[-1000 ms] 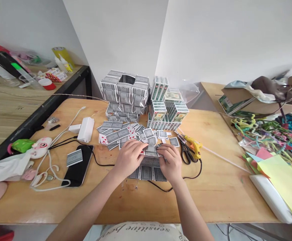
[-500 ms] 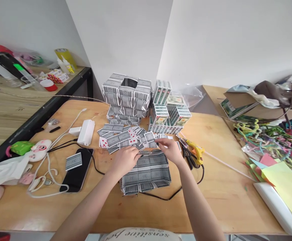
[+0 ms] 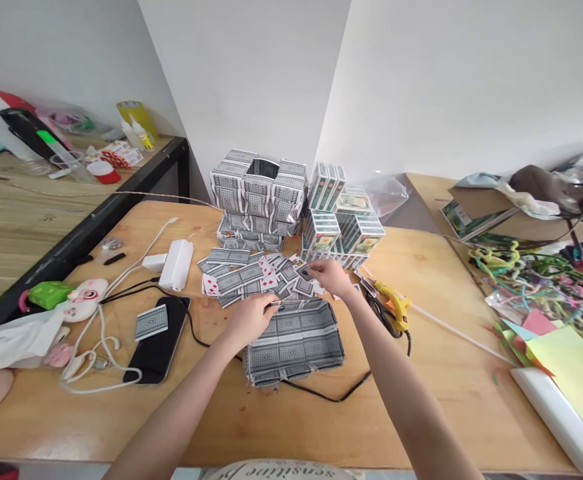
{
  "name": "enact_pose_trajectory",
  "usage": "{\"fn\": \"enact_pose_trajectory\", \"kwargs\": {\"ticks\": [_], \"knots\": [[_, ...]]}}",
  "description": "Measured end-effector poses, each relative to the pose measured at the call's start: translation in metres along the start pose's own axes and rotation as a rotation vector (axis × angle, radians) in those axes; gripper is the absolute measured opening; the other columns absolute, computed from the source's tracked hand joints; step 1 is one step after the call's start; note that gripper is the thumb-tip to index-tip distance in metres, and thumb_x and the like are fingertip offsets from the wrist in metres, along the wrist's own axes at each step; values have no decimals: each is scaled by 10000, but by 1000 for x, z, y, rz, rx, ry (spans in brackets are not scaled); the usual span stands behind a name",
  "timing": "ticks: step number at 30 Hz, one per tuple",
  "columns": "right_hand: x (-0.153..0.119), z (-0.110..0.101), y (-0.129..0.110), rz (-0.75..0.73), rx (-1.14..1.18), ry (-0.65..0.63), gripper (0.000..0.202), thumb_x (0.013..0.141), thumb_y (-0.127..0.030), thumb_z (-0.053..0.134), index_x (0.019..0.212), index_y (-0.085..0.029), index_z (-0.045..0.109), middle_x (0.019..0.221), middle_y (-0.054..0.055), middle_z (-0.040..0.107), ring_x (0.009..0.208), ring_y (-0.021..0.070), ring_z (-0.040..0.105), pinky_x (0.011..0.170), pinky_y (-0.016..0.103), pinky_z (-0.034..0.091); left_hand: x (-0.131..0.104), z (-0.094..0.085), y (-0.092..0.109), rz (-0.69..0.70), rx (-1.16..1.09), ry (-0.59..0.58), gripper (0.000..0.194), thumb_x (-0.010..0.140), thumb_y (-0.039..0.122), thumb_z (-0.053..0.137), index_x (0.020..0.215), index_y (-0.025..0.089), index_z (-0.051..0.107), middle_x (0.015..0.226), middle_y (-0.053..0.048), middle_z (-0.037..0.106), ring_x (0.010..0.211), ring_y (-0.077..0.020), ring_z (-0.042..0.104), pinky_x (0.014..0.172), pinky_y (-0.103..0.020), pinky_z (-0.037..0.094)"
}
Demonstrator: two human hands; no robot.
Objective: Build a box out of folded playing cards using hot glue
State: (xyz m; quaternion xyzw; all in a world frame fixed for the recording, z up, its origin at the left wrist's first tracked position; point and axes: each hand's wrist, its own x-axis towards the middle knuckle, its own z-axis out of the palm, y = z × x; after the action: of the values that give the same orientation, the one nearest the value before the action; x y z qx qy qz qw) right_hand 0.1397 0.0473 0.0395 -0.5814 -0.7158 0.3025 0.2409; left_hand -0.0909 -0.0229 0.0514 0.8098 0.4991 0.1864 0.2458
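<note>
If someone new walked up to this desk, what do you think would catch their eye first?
Probably the tall structure of grey-patterned playing cards at the back of the desk, with a dark opening in its top. Next might come the open card tray in front, its far-left edge at the left hand, then the bright yellow glue gun right of the tray.

Blk phone (image 3: 157, 353) nr wht cable (image 3: 160, 233); yel paper (image 3: 571, 353) R

Tray (image 3: 291, 343) grey-patterned; glue gun (image 3: 394, 305) yellow; phone (image 3: 156, 350) black.
</note>
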Motion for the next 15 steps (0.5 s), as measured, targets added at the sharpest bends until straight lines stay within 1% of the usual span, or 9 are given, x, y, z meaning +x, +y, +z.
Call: {"fn": "enact_pose_trajectory", "kwargs": {"ticks": [3,5,7,9,11,13,15], "knots": [[-14,-10,-4,83,303,-15,245,743,-351,523,887,-156,560,527,-40,509,401,83,423,397,197,340,2,0,-2,-13,-13,-9,185,833,279,440,910,238,602,892,-8,678,817,-181,621,688,-268,452],[-26,-14,-10,119,516,-3,303,722,-338,546,978,-182,503,477,-96,398,361,59,331,363,175,286,4,0,-3,-2,-23,-17,183,827,280,448,916,236,602,905,-9,676,827,-183,621,702,-273,457],[-39,-19,-18,123,609,53,365,722,-307,542,1064,-216,454,469,-119,345,356,56,310,361,165,280,5,-1,-3,21,-45,-10,191,812,265,471,957,235,592,961,-10,663,872,-181,612,743,-281,462],[-51,-24,-26,126,628,86,329,748,-315,511,1060,-216,480,480,-103,381,366,62,350,371,174,310,7,-4,-1,60,-62,10,249,789,245,504,1030,234,567,1046,-13,635,951,-181,588,808,-295,455],[-61,-29,-33,118,625,50,313,775,-352,490,1040,-190,530,537,-54,493,407,81,442,409,202,374,10,-9,4,120,-68,17,309,775,240,529,1083,237,545,1111,-17,605,1025,-183,554,868,-310,436],[-68,-34,-37,83,618,-18,384,760,-375,536,1091,-181,528,696,13,608,494,115,540,479,242,439,15,-12,10,196,-68,-13,319,771,257,544,1090,247,548,1128,-13,598,1053,-181,538,898,-316,421],[-74,-37,-37,63,547,-29,451,739,-373,581,1147,-198,502,850,48,643,539,134,578,511,267,464,23,-12,16,248,-68,-59,310,772,275,550,1081,256,562,1114,-6,611,1036,-181,550,891,-311,425]]}}
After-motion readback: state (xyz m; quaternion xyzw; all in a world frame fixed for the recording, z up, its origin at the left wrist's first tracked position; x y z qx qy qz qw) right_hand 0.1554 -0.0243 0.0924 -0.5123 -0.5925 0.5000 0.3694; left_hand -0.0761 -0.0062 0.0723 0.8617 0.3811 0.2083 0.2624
